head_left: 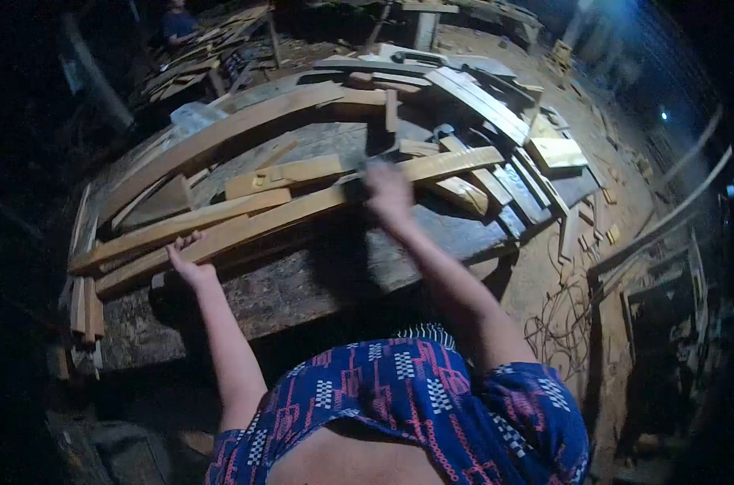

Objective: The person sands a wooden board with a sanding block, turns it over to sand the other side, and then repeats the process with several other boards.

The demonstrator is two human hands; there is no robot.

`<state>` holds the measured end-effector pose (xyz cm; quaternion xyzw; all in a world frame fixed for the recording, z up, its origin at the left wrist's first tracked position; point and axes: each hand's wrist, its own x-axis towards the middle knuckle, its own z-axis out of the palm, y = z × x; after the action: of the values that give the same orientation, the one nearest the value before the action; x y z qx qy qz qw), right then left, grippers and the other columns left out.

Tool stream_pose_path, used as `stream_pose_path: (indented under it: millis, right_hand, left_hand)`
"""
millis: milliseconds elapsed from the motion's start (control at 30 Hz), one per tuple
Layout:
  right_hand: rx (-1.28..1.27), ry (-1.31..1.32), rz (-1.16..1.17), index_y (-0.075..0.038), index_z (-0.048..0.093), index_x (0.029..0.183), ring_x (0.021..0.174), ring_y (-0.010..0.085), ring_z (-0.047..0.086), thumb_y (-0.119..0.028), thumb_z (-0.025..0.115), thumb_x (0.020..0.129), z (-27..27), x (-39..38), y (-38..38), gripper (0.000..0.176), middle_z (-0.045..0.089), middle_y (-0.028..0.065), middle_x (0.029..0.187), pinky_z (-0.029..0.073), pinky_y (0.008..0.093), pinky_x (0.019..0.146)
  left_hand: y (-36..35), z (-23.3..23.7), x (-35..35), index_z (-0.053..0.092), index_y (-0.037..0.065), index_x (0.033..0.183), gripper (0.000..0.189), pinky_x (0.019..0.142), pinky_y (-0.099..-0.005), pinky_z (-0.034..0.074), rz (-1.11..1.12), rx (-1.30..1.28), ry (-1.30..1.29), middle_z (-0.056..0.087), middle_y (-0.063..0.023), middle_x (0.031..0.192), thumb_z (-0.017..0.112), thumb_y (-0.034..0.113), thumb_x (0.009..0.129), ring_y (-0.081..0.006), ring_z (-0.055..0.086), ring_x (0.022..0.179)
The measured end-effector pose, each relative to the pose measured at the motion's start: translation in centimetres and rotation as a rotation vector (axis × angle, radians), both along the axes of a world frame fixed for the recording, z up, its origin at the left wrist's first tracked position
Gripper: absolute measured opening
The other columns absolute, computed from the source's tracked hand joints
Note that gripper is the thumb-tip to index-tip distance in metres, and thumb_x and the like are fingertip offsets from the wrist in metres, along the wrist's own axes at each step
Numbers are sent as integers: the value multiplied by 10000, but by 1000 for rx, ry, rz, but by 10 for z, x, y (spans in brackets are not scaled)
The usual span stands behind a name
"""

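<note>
A long, slightly curved wooden beam [294,212] lies slantwise across the workbench [302,279]. Near its left end, my left hand [192,265] grips the beam's near edge, fingers over the top and thumb apart. Farther right, my right hand [390,194] is over the beam, its fingers closed and smeared by motion. Something greyish shows at those fingers, too blurred to name. Just behind the beam lie a shorter wooden piece with a notch [282,175] and another long strip [189,220].
A broad curved board [221,133] spans the back of the bench. Planks and offcuts [480,105] pile up at the right, beside a pale wood block [557,153]. Tangled cord [563,323] lies on the ground at right. Another person [179,24] is at the far left.
</note>
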<state>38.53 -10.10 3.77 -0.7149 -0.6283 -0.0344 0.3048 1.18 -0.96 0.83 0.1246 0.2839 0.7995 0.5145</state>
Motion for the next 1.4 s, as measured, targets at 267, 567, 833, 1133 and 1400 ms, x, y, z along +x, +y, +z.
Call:
stream_pose_path:
  millis: [267, 567, 833, 1133, 1400]
  right_hand:
    - [244, -162, 539, -91, 487, 1091, 1099, 276, 387, -121, 488, 671, -13, -52, 4, 421, 432, 119, 1162, 255, 439, 940]
    - [0, 41, -472, -156, 472, 1133, 1030, 280, 457, -385, 471, 755, 4, 235, -30, 442, 506, 124, 1099, 366, 388, 840]
    - [174, -348, -522, -123, 498, 1052, 988, 268, 454, -316, 544, 679, -51, 216, -4, 422, 487, 100, 1055, 361, 420, 793]
    - [145, -125, 333, -133, 435, 1167, 1180, 233, 306, -177, 586, 625, -13, -26, -21, 564, 382, 93, 1234, 211, 391, 976]
    - [363, -150, -30, -102, 523, 1052, 974, 294, 479, -197, 627, 617, -22, 206, -20, 457, 528, 131, 1041, 362, 371, 846]
  left_hand:
    - [11, -5, -11, 393, 111, 624, 298, 664, -410, 478, 61, -84, 47, 465, -36, 618, 432, 327, 826, -229, 517, 618]
    - [4, 4, -5, 388, 104, 641, 284, 670, -403, 475, 129, -112, 101, 431, -25, 608, 446, 313, 824, -221, 510, 615]
    - [3, 4, -5, 388, 103, 644, 242, 691, -397, 472, 112, -81, 125, 473, -50, 649, 445, 269, 811, -228, 517, 619]
    - [9, 0, -12, 403, 98, 690, 322, 717, -423, 475, 111, -139, 124, 509, -75, 705, 352, 373, 851, -256, 550, 680]
    - [16, -8, -21, 409, 87, 688, 360, 714, -433, 474, 77, -125, 109, 491, -62, 697, 307, 386, 860, -244, 534, 666]
